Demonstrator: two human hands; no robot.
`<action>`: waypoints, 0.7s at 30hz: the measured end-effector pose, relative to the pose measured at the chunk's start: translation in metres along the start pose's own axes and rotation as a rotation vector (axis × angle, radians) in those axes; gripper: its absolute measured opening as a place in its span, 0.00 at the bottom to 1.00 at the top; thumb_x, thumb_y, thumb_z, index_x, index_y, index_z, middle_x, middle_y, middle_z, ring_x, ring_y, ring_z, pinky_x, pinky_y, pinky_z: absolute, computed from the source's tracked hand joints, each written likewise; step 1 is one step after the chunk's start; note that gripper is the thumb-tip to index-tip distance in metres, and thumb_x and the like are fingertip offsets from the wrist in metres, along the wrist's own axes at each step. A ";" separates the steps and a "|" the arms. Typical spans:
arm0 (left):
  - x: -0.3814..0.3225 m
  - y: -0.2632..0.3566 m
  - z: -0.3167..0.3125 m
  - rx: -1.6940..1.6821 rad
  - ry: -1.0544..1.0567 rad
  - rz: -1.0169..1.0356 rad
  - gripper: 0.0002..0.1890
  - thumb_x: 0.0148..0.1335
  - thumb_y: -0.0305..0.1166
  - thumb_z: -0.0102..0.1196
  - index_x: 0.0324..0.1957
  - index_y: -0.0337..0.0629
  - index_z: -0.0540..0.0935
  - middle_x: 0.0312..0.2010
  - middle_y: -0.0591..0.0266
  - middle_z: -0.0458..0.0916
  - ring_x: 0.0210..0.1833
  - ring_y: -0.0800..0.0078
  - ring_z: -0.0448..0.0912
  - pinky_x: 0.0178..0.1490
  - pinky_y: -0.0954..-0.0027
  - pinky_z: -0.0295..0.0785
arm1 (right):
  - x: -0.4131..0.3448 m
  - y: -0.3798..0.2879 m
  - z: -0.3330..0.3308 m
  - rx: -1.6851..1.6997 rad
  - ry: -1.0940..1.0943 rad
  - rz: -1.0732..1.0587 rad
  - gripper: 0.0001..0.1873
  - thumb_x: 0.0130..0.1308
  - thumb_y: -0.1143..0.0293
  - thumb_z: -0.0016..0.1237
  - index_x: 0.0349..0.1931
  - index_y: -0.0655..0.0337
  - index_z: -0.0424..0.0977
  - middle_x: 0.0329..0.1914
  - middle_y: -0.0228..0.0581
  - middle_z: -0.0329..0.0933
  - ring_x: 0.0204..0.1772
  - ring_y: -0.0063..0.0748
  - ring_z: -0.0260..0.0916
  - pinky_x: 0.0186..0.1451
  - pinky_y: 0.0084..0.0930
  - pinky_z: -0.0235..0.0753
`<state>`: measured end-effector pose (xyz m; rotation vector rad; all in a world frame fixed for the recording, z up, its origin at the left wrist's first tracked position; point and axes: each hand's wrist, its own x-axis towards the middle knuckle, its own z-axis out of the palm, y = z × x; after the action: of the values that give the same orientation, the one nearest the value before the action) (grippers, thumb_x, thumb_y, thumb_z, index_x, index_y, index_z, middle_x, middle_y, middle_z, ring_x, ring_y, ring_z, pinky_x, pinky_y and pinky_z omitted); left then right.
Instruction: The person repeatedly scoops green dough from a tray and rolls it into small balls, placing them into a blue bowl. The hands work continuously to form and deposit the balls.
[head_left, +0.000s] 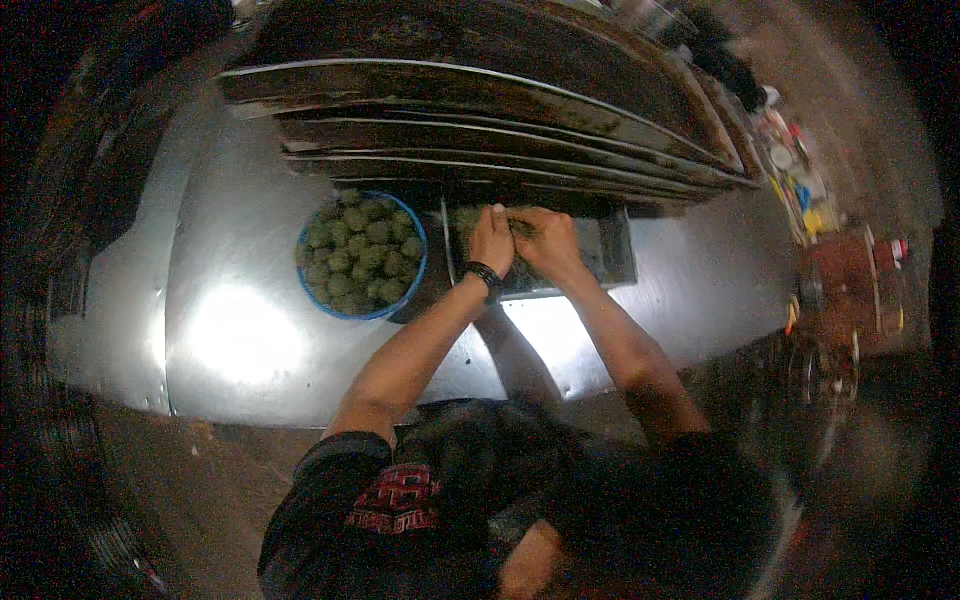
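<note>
My left hand, with dark bands at the wrist, meets my right hand above a rectangular metal tray. Their fingers curl together; blur and the hands themselves hide whether anything is between them. Greenish material lies in the left part of the tray, partly under my hands. To the left of the tray stands a round basin with a blue rim, filled with several greenish, rough-looking balls.
The metal tabletop shines with bright reflections. Long dark trays or panels with pale edges lie along the far side. Mixed small items stand at the right, beyond the table, near a reddish-brown surface.
</note>
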<state>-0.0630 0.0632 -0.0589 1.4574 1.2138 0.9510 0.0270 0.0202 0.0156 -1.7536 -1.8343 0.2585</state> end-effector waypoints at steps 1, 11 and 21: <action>-0.002 0.000 0.001 0.001 -0.006 -0.006 0.21 0.64 0.43 0.31 0.41 0.35 0.71 0.39 0.40 0.73 0.43 0.43 0.71 0.46 0.53 0.64 | 0.000 -0.003 -0.002 -0.035 -0.012 0.022 0.14 0.47 0.70 0.53 0.35 0.63 0.77 0.36 0.47 0.76 0.40 0.44 0.75 0.43 0.31 0.74; -0.026 0.047 -0.022 -0.488 -0.039 -0.280 0.15 0.61 0.44 0.46 0.29 0.42 0.73 0.18 0.66 0.72 0.15 0.82 0.69 0.15 0.79 0.60 | 0.009 0.077 -0.049 0.923 -0.380 0.568 0.15 0.53 0.73 0.52 0.43 0.62 0.72 0.37 0.38 0.75 0.39 0.26 0.71 0.39 0.26 0.75; -0.039 -0.003 -0.006 0.479 0.490 0.472 0.12 0.56 0.36 0.50 0.27 0.36 0.74 0.26 0.48 0.75 0.28 0.50 0.74 0.32 0.61 0.68 | 0.017 0.154 -0.012 0.143 -0.474 -0.007 0.18 0.51 0.68 0.50 0.44 0.61 0.73 0.44 0.49 0.73 0.38 0.35 0.75 0.40 0.28 0.75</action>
<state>-0.0771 0.0261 -0.0598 2.0218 1.5577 1.4688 0.1651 0.0513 -0.0492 -1.6836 -2.0786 0.8428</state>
